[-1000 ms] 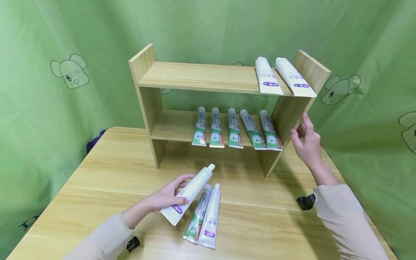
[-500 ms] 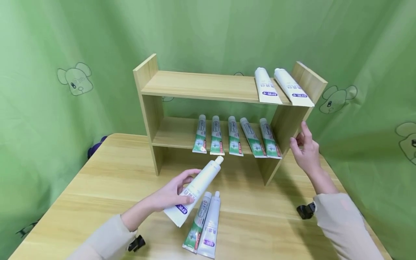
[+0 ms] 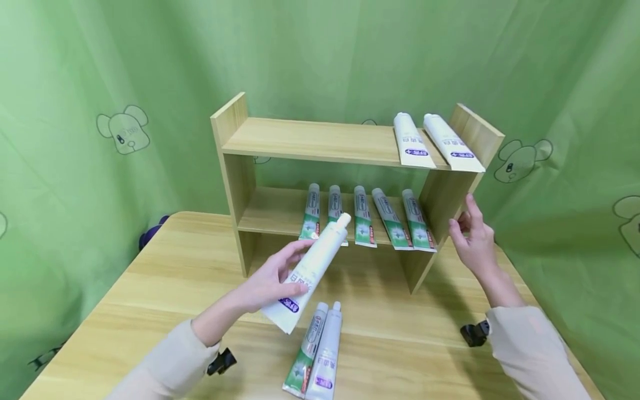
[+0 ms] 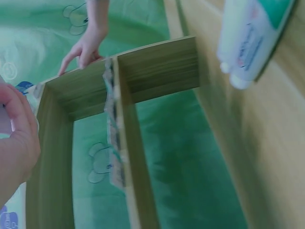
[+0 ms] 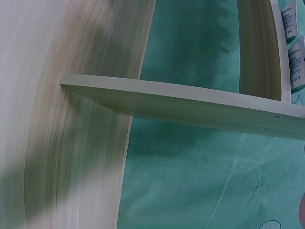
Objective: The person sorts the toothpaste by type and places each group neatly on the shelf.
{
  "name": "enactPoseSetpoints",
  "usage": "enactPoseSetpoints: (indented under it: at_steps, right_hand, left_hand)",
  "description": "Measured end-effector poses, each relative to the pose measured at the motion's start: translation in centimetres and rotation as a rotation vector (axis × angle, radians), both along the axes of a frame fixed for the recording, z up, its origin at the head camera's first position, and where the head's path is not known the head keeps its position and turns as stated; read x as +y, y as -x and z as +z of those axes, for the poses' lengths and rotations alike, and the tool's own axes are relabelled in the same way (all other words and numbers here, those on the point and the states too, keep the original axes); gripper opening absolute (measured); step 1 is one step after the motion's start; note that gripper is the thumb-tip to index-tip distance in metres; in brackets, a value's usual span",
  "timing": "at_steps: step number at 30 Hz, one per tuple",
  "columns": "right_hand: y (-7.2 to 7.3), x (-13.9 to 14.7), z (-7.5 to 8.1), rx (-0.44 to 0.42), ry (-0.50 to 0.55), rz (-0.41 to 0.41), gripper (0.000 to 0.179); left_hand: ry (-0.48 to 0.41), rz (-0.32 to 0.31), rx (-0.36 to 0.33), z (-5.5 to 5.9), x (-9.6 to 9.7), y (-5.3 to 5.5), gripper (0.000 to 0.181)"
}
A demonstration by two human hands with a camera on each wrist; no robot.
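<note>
A white toothpaste tube (image 3: 322, 250) with a purple label is gripped by my left hand (image 3: 270, 280), thumb across its front. It tilts, cap up and right, above the table and partly before the middle shelf. My right hand (image 3: 475, 244) is at the shelf's right side panel, index finger extended and touching its edge; the left wrist view shows this hand (image 4: 93, 43) on the panel too. Below the held tube, a green-and-white toothpaste tube (image 3: 307, 350) and another white tube (image 3: 327, 355) lie side by side on the table.
The wooden shelf (image 3: 310, 139) bears two white tubes (image 3: 412, 141) at the top right. Several green-and-white tubes (image 3: 367, 222) line its middle board, one partly hidden by the held tube. Green curtain (image 3: 320, 50) surrounds the wooden table (image 3: 150, 283).
My left hand has raised the white toothpaste tube up and to the right, toward the shelf. The right hand stays at the side panel. The head view has shifted slightly upward.
</note>
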State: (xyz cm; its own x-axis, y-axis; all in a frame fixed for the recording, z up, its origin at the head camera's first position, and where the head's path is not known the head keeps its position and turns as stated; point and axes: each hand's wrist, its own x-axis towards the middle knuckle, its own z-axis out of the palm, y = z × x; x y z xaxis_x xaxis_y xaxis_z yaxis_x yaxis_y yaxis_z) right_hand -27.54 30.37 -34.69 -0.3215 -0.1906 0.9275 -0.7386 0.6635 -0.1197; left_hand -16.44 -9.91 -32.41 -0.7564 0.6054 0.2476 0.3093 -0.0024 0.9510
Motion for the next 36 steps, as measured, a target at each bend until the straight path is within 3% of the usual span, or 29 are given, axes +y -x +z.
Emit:
enactPoseSetpoints:
  at_steps: [6, 11, 21, 32, 36]
  right_hand:
    - [-0.3, -0.1, 0.1, -0.017, -0.01, 0.003, 0.057]
    - [-0.6, -0.2, 0.1, -0.036, -0.023, 0.003, 0.057]
    - [-0.5, 0.0, 0.3, -0.029, -0.036, 0.001, 0.057]
    - [-0.6, 0.1, 0.2, -0.016, -0.036, 0.016, 0.059]
    - [-0.4, 0.1, 0.5, -0.004, -0.037, 0.028, 0.06]
  left_hand:
    - [-0.062, 0.035, -0.02, 2.4, 0.6, 0.4, 0.075]
    - [-0.063, 0.062, 0.002, 4.2, 1.0, 1.0, 0.073]
    - [-0.09, 0.11, 0.04, 7.3, 2.3, 3.5, 0.07]
    - [-0.085, 0.212, -0.003, 11.0, 4.3, 5.5, 0.065]
    - [-0.046, 0.258, -0.03, 12.3, 4.9, 6.2, 0.063]
